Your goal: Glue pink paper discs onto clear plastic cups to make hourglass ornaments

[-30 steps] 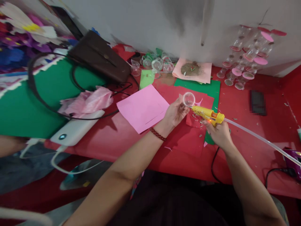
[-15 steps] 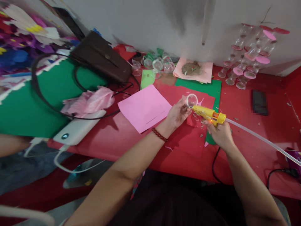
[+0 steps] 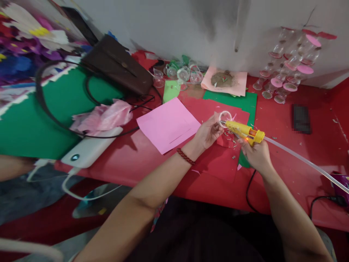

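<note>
Between the fingers of my left hand [image 3: 208, 133] is a small clear plastic cup [image 3: 225, 113], its round rim turned up toward me. My right hand [image 3: 257, 154] is wrapped round the grip of a yellow hot glue gun [image 3: 241, 130] with a lit orange light. The gun's metal nozzle is at the cup's rim, but I cannot tell whether it touches. A long clear glue stick [image 3: 300, 155] sticks out of the gun's back. Beneath both hands lie red paper [image 3: 218, 163] and small scraps.
Pink paper sheets [image 3: 167, 125] lie left of my hands. Several clear cups [image 3: 183, 74] stand behind. A hanging cup-and-disc decoration [image 3: 289, 69] is at back right, near a dark phone [image 3: 301, 118]. At left are a brown bag [image 3: 117, 65] and white power bank [image 3: 91, 149].
The cup has shifted slightly right and tilted in my left hand. The glue gun has moved a little to the right, its nozzle now over the cup's rim.
</note>
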